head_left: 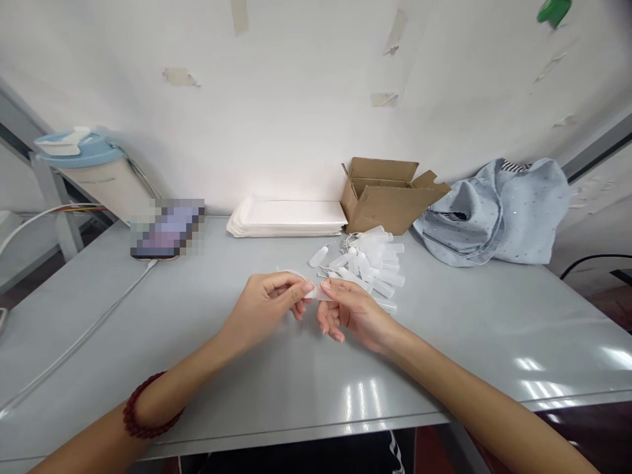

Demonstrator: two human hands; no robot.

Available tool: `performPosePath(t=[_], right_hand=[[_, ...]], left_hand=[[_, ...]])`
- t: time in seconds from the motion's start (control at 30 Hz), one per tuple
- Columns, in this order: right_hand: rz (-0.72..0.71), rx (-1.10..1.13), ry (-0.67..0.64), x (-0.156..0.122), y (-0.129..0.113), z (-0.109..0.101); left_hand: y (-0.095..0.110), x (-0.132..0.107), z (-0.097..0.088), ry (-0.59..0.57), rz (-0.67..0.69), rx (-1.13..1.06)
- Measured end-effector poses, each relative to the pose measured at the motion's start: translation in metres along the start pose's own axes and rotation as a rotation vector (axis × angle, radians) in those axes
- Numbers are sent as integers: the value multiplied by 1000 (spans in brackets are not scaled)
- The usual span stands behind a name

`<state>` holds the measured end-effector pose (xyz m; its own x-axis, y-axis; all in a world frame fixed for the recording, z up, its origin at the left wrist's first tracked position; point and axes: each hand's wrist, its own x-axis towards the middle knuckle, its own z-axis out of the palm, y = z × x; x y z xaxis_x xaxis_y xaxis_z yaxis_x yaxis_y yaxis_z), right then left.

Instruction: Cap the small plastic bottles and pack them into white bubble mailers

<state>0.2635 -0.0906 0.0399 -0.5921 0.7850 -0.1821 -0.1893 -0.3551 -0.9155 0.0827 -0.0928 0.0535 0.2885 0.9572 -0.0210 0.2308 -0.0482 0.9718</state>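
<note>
I see a two-handed pinch over the table (257,395).
Left hand (271,297) and right hand (356,308) clamp a small translucent piece (316,293), near and left of the plastic heap (368,263); a cardboard box (385,209) stands beyond.

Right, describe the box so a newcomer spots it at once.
On the grey table, find the pile of white tubes just beyond the right hand. Behind it stands the box, between the white stack and the blue cloth. It alone is brown cardboard, with its top flaps open.
</note>
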Motion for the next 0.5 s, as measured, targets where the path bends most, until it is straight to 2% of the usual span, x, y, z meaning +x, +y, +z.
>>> performPosePath(t=[0.1,0.17,0.27,0.33,0.4,0.5], right_hand=[[-42,-21,30,-1,0,1],[-49,-41,42,-1,1,1],[-36,-69,65,-1,2,2],[-22,-79,80,-1,3,2],[-6,-80,85,-1,3,1],[15,-80,78,-1,3,0]], left_hand=[[-1,4,-2,-99,-122,-126],[-2,6,-2,-160,-175,-130],[-3,5,-1,-184,-144,-9],[-5,4,0,-141,-13,162],[-7,3,1,-75,186,333],[-12,3,2,-2,448,423]])
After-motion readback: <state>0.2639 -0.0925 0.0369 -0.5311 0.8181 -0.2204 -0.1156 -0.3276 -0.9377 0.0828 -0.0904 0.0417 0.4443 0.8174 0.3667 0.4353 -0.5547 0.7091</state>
